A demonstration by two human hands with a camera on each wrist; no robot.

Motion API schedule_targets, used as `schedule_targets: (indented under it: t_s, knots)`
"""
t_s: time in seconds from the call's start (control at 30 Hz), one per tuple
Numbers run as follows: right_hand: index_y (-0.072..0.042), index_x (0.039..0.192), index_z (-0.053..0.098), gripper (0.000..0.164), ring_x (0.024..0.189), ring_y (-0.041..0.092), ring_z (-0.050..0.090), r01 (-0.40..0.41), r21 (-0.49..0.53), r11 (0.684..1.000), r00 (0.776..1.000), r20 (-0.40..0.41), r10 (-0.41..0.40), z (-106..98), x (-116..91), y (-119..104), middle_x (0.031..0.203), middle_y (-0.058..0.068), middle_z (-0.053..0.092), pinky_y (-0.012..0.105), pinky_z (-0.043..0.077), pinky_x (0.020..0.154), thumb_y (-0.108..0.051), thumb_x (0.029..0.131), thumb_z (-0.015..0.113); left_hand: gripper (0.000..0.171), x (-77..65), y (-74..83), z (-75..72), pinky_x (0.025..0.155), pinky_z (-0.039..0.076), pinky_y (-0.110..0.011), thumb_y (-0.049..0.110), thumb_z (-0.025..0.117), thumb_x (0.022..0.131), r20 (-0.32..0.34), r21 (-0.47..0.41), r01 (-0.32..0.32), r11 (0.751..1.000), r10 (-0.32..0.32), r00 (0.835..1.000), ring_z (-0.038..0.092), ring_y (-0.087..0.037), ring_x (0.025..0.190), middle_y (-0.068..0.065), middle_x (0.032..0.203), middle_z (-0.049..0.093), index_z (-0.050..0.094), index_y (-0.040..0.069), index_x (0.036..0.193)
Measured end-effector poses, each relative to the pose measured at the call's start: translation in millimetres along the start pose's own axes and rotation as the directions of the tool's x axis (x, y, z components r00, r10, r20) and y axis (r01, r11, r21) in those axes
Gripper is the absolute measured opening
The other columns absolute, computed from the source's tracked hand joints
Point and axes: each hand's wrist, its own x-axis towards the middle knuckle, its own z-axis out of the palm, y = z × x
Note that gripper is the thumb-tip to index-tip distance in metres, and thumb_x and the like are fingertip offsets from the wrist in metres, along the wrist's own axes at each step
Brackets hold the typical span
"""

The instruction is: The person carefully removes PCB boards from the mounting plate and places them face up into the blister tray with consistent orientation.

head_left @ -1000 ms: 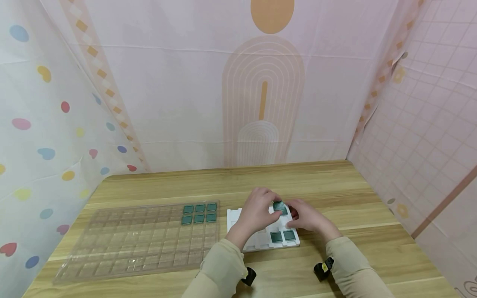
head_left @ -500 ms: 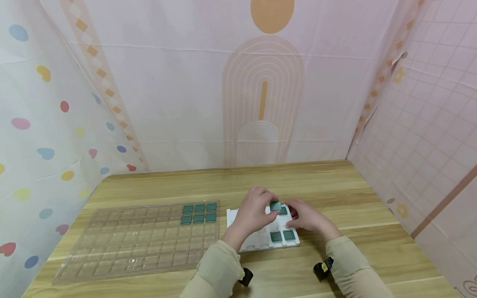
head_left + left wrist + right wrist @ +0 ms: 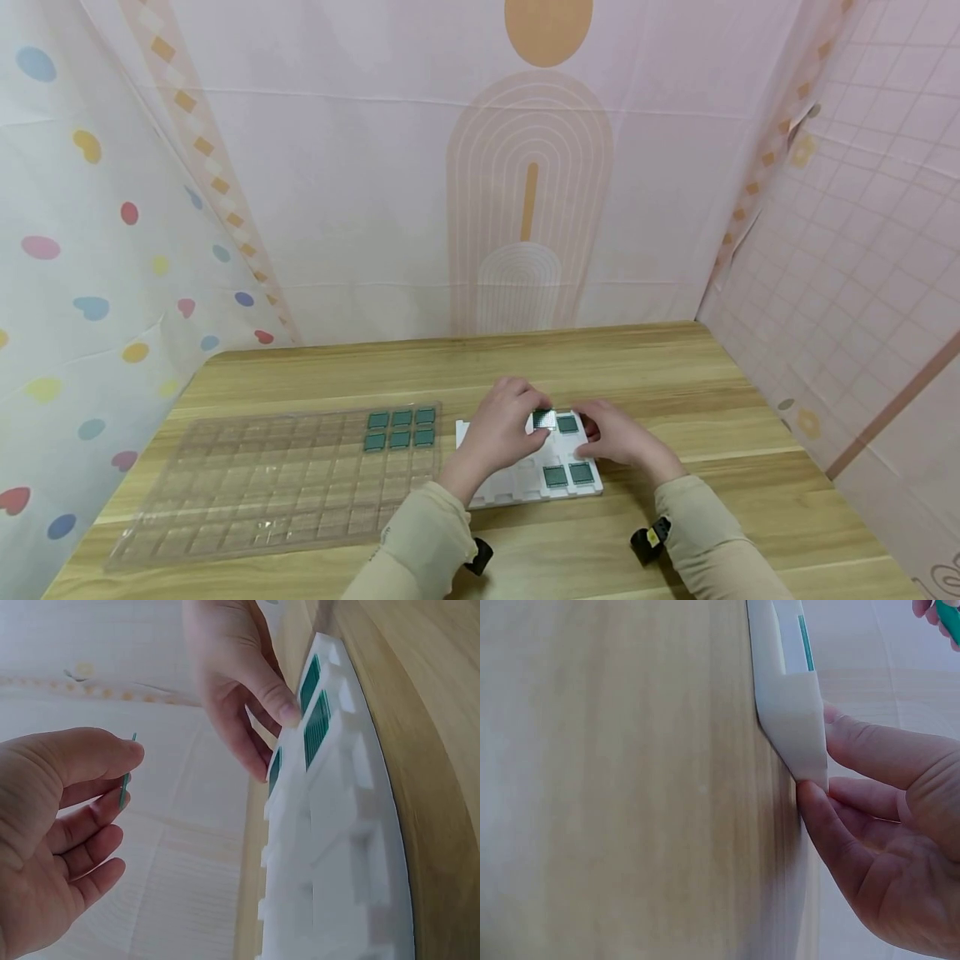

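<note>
We see a thin green chip (image 3: 543, 419) pinched between the thumb and a fingertip of the left hand (image 3: 497, 432), above the white tray (image 3: 504, 485). Its sides look about equal; its dotted face turns to the head camera, while the left wrist view shows it edge-on. The left hand reaches in from the near left, its other fingers loosely bent and spaced. Below those fingers, the white tray's long axis runs left to right. We see the right hand (image 3: 618, 435) with fingers and thumb clamped on its right end. One seated chip (image 3: 567, 424) lies between the two hands' fingers. Well left of the left fingers, a clear tray (image 3: 247, 475) rests on the worktop (image 3: 330, 379).
</note>
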Motion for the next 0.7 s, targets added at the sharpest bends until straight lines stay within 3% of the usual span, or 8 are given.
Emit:
schedule_targets:
  t_s: [0.7]
  knots:
    - [0.009,0.137,0.049,0.068,0.095,0.021,0.058,-0.034,-0.027,0.999,0.999,-0.004,0.034,1,0,1,0.123,0.02,0.055,0.036,0.05,0.082,-0.008,0.08,0.082,0.024,-14.2,-16.0,-11.7,0.093,0.046,-0.037,0.019,0.082,0.079,0.032,0.068,-0.056,0.996,0.054,0.998,0.056,-0.022,0.101,-0.004,0.102,0.065,0.073,0.01,0.099]
